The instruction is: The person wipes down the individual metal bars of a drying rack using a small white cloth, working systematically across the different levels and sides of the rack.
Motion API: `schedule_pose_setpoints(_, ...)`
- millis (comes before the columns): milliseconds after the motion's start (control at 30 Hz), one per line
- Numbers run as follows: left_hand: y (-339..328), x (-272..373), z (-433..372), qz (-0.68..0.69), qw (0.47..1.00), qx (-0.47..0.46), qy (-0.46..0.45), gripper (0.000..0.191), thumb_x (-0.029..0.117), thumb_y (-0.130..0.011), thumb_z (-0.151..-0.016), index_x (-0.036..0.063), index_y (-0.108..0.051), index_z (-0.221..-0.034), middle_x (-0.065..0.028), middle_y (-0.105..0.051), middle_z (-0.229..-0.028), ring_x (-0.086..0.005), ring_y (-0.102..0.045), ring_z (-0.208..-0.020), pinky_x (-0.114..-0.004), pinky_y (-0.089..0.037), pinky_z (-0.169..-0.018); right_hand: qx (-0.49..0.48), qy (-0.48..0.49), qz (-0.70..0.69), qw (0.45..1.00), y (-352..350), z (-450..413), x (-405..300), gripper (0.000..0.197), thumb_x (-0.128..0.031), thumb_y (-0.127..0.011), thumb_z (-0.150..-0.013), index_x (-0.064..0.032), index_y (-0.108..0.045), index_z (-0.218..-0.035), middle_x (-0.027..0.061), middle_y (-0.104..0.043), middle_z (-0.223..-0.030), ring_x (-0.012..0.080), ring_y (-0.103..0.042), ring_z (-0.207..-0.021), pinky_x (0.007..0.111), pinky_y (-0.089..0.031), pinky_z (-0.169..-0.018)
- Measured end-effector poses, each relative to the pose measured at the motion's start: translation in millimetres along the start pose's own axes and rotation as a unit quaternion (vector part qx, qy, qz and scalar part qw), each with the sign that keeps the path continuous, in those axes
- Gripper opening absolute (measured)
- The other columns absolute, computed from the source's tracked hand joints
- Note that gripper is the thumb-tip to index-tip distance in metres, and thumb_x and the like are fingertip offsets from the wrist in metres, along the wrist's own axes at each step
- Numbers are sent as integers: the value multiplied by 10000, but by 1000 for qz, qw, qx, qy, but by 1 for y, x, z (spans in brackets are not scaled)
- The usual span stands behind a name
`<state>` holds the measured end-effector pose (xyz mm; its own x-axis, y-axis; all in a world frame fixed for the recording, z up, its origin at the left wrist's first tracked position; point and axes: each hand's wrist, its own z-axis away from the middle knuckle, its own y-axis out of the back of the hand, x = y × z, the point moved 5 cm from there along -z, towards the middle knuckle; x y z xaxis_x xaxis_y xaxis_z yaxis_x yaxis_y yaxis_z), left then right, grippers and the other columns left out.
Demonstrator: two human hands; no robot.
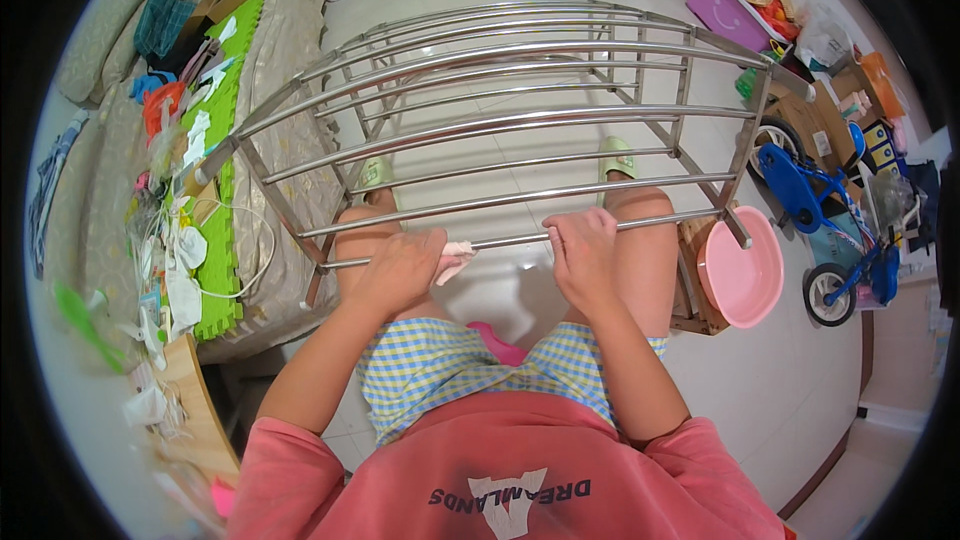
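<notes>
A stainless steel tube rack (pixel 757 101) stands before me, its long bars running from left to right above my legs. My left hand (pixel 399 268) grips a crumpled whitish cloth (pixel 456 253) against the nearest bar (pixel 517 239). Part of that cloth is hidden under the fingers. Farther right on the same bar, my right hand (pixel 582 251) is closed around the metal. A stretch of bare bar shows between the two hands. My knees are spread beneath the rack's near side.
On the right, a pink basin (pixel 742 270) rests by a wooden stool (pixel 694 307). Beyond it are a blue children's bike (pixel 795 187) and a purple bin (pixel 724 4) of toys. A sofa with a green foam mat (pixel 217 285) and clutter lines the left.
</notes>
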<state>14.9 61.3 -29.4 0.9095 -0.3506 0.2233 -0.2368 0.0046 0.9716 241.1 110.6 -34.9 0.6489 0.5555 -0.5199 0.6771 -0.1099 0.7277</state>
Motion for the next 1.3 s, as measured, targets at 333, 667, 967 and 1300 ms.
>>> schedule_pose_setpoints(333,-17,21,-30,2,998,-27,-50,349,366,-528,-936,27,-487,-866,-154,-618,-742,-353,-623,-675,-462,-480,-576,5,-1,8,1000,-1,-3,1,83,-101,-552,-886,-73,-608,-941,89,-621,-855,283,-551,-900,473,-344,-952)
schedule_pose_setpoints(667,-18,63,-58,51,993,54,-97,326,349,-554,-921,39,-490,-846,-150,-598,-708,-353,-597,-643,-450,-467,-584,-2,-6,-6,1000,-3,3,8,77,-104,-554,-872,-62,-593,-925,106,-612,-878,295,-548,-922,509,-316,-1017)
schedule_pose_setpoints(967,-4,10,-10,-9,999,-34,3,324,371,-566,-903,55,-504,-867,-161,-584,-781,-373,-586,-754,-487,-441,-644,41,-76,129,988,26,0,25,222,-219,-539,-909,-44,-653,-835,105,-620,-862,299,-523,-980,568,-229,-1081)
schedule_pose_setpoints(1300,-3,10,-1,-43,998,28,-25,302,354,-563,-913,66,-492,-853,-127,-604,-764,-315,-584,-730,-422,-416,-674,6,-81,129,988,26,-2,28,297,-224,-479,-944,-39,-625,-763,108,-612,-778,301,-526,-865,487,-314,-975)
